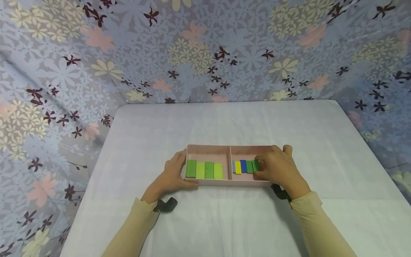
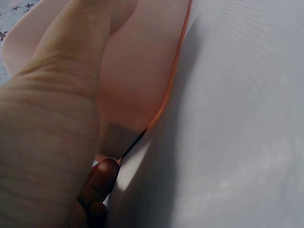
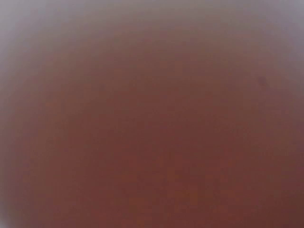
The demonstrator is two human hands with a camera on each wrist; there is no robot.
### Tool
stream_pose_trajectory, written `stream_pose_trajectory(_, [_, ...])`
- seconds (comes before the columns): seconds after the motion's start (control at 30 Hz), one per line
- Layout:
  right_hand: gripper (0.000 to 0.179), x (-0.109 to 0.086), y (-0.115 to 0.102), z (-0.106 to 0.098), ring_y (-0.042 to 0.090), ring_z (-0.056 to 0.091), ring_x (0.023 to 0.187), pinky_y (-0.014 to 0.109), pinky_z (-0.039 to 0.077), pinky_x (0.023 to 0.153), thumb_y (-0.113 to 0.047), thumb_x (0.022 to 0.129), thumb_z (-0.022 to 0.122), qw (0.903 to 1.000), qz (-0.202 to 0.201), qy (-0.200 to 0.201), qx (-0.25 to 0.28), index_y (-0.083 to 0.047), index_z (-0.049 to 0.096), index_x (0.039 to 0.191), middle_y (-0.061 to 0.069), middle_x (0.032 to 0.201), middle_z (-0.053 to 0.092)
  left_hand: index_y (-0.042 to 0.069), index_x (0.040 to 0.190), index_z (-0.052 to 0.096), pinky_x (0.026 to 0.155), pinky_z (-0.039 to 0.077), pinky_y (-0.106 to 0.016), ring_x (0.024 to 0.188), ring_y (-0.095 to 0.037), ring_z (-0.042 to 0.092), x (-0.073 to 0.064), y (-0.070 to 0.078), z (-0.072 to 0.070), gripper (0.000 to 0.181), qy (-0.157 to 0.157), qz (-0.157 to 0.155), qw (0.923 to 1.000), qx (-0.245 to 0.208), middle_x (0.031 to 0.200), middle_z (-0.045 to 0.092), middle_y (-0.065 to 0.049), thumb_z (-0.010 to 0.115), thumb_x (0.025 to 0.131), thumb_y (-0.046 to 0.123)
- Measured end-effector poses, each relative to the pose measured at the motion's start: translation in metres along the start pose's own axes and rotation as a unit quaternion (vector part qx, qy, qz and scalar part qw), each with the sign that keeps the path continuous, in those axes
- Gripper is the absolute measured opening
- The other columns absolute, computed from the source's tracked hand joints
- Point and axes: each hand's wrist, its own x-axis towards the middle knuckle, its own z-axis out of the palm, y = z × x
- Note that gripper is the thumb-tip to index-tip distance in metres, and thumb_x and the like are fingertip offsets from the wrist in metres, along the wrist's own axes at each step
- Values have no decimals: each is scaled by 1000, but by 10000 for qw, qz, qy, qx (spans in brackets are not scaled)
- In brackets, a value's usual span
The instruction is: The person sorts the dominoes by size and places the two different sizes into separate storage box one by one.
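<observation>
A shallow pink box [image 1: 208,182] with two compartments lies on the table. My left hand [image 1: 174,175] grips its left end, the thumb along the front wall and the fingers round the end. The left wrist view shows that thumb [image 2: 80,52] against the pink wall [image 2: 137,71]. In the left compartment, green blocks [image 1: 209,170] of two shades stand in a row. Thinner pieces line up in the right compartment: a light blue one, a yellow block [image 1: 238,167], a blue block [image 1: 243,166] and green ones. My right hand [image 1: 277,169] pinches the rightmost green block [image 1: 255,165] there, partly covering it.
A divider [image 1: 230,162] separates the compartments. The box rests on a white cloth-covered table [image 1: 205,221]. Flowered fabric [image 1: 205,53] rises behind the table and at both sides. Dark straps with small devices sit at both wrists. The right wrist view is a reddish-brown blur.
</observation>
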Motion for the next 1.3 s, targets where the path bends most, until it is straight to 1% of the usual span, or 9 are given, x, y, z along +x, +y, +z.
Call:
stream_pose_trajectory(0.17, [41, 2, 2, 1, 23, 50, 84, 53, 20, 77, -46, 56, 87, 9999, 84, -95, -14, -21, 75, 87, -16, 62, 57, 25, 154, 13, 101, 22, -45, 130, -17, 33, 2, 1, 1, 122, 9, -2, 10000, 5, 145, 32, -3, 79, 59, 66])
stream_pose_trajectory(0.23, [43, 1, 3, 1, 22, 49, 84, 53, 20, 77, -46, 56, 87, 9998, 158, -134, -13, -21, 75, 88, -15, 65, 61, 24, 153, 13, 101, 23, -46, 131, -17, 33, 4, 2, 1, 122, 5, 44, 10000, 6, 145, 33, -3, 79, 59, 66])
stream_pose_trajectory(0.33, [44, -1, 3, 0, 22, 49, 85, 51, 20, 76, -47, 57, 86, 9994, 276, -220, -18, -21, 75, 90, -13, 67, 63, 24, 153, 15, 101, 23, -46, 131, -16, 32, 6, 3, 2, 121, -31, 82, 10000, 2, 145, 33, -3, 78, 59, 67])
stream_pose_trajectory(0.5, [45, -3, 3, 1, 25, 51, 93, 53, 20, 79, -48, 59, 85, 9986, 418, -325, -28, -20, 76, 92, -9, 73, 67, 24, 153, 16, 101, 24, -46, 131, -15, 32, 8, 4, 2, 119, -99, 117, 9999, -4, 145, 32, -2, 77, 60, 68])
stream_pose_trajectory(0.63, [45, -5, 1, 3, 26, 51, 98, 54, 20, 79, -48, 59, 84, 9979, 491, -420, -27, -20, 76, 93, -8, 78, 68, 26, 153, 15, 103, 23, -47, 132, -16, 31, 8, 3, 3, 120, -149, 125, 9998, -25, 146, 32, -1, 78, 60, 67])
stream_pose_trajectory(0.83, [46, -10, 1, 7, 27, 51, 101, 55, 21, 81, -48, 59, 84, 9977, 484, -480, -13, -19, 76, 93, -8, 74, 66, 27, 153, 14, 106, 20, -49, 133, -15, 30, 4, 3, 7, 120, -228, 31, 9997, -79, 147, 30, 1, 79, 59, 65])
stream_pose_trajectory(1.0, [46, -4, 1, 11, 28, 50, 102, 55, 21, 80, -49, 59, 83, 9981, 396, -468, -24, -20, 76, 94, -8, 74, 64, 29, 153, 14, 107, 20, -50, 132, -15, 30, 2, -1, 5, 121, -183, -95, 9997, -125, 147, 31, 1, 81, 59, 62])
stream_pose_trajectory(1.17, [43, -5, 0, 17, 26, 50, 103, 53, 20, 79, -47, 59, 82, 9977, 299, -610, 66, -20, 76, 91, -10, 77, 66, 34, 153, 10, 107, 19, -49, 131, -15, 30, -8, -7, 17, 122, -195, -334, 9989, -249, 146, 31, 4, 81, 58, 63])
stream_pose_trajectory(1.3, [45, -9, 1, 21, 25, 50, 103, 51, 20, 77, -48, 58, 84, 9969, 266, -706, 207, -20, 76, 92, -12, 81, 67, 35, 153, 8, 107, 18, -51, 131, -14, 30, -14, -11, 29, 122, -224, -306, 9986, -360, 146, 31, 4, 81, 58, 64])
